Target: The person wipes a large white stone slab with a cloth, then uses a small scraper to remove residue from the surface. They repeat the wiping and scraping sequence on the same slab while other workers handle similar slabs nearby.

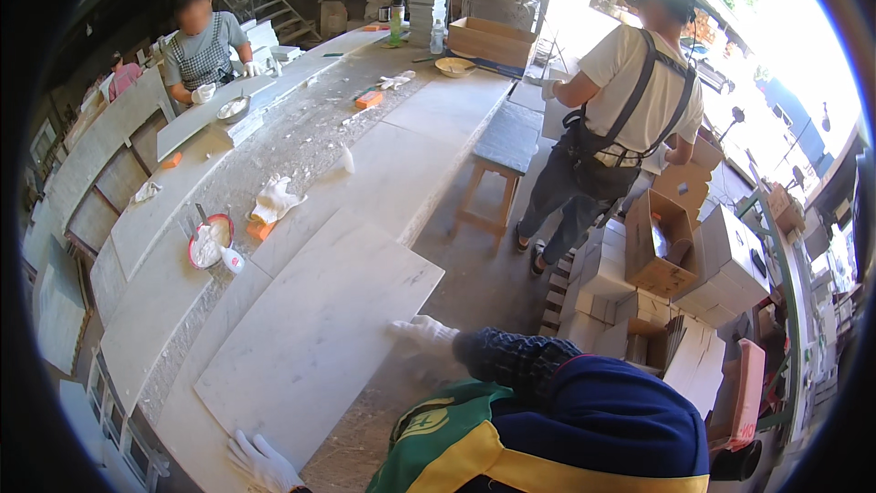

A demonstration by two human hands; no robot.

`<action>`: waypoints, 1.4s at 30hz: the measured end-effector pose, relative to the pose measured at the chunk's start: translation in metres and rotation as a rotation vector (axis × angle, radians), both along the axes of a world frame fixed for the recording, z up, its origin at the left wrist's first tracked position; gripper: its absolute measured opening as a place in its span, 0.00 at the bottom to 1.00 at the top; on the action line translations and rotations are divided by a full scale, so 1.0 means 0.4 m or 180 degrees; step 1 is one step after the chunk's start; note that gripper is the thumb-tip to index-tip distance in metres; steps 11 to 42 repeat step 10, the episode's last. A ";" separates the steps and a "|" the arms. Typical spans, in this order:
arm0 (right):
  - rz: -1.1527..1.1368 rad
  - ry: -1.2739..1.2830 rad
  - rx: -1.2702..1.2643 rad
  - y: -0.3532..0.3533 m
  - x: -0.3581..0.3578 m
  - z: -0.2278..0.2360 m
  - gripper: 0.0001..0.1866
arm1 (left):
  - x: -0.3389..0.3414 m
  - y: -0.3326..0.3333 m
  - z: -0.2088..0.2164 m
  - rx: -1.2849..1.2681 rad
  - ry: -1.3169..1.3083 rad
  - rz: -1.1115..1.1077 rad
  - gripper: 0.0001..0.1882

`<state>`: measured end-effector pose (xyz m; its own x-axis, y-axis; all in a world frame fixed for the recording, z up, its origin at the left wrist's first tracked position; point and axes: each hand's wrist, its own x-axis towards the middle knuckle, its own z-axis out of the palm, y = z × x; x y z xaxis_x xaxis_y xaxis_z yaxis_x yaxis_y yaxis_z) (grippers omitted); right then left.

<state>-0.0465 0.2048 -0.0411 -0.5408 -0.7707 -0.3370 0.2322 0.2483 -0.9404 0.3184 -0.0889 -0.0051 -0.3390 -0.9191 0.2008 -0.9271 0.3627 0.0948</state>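
Note:
A large white marble slab (319,319) with grey veining lies at an angle over paler slabs on the long worktable, its right side jutting past the table edge. My right hand (426,332), in a white knit glove, grips that right edge, some fingers on top and the rest hidden. Down at the near end, my left hand (263,462), also gloved, rests by the slab's near edge with fingers stretched and spread. Left of the slab sit a red bowl of white paste (208,244), a small white bottle (232,260) and an empty crumpled glove (276,198).
Across the table a person (203,50) wearing gloves stands at another slab. A second person (630,82) in suspenders stands right, beside a wooden stool (497,151). Cardboard boxes (662,242) crowd the right floor. Orange blocks (369,99) and white debris dot the table.

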 end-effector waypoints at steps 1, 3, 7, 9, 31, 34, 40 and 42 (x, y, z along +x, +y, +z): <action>-0.0095 -0.0279 -0.0119 -0.002 0.000 -0.007 0.34 | 0.006 -0.003 -0.006 -0.0009 0.0011 -0.0014 0.28; -0.0015 -0.0260 -0.0078 0.011 -0.008 -0.008 0.34 | 0.008 -0.004 -0.020 0.0004 0.0175 -0.0027 0.28; 0.0027 -0.0242 -0.0077 0.001 -0.007 -0.006 0.32 | 0.024 -0.027 -0.050 -0.0058 0.0285 -0.0089 0.29; 0.0109 -0.0136 0.0266 0.000 -0.016 0.011 0.25 | 0.022 -0.038 -0.055 0.0226 0.0241 -0.0050 0.32; 0.0030 -0.0589 0.0081 -0.008 -0.017 0.018 0.28 | 0.037 -0.045 -0.050 0.0340 0.0194 0.0015 0.33; 0.0030 -0.0589 0.0081 -0.008 -0.017 0.018 0.28 | 0.037 -0.045 -0.050 0.0340 0.0194 0.0015 0.33; 0.0030 -0.0589 0.0081 -0.008 -0.017 0.018 0.28 | 0.037 -0.045 -0.050 0.0340 0.0194 0.0015 0.33; 0.0030 -0.0589 0.0081 -0.008 -0.017 0.018 0.28 | 0.037 -0.045 -0.050 0.0340 0.0194 0.0015 0.33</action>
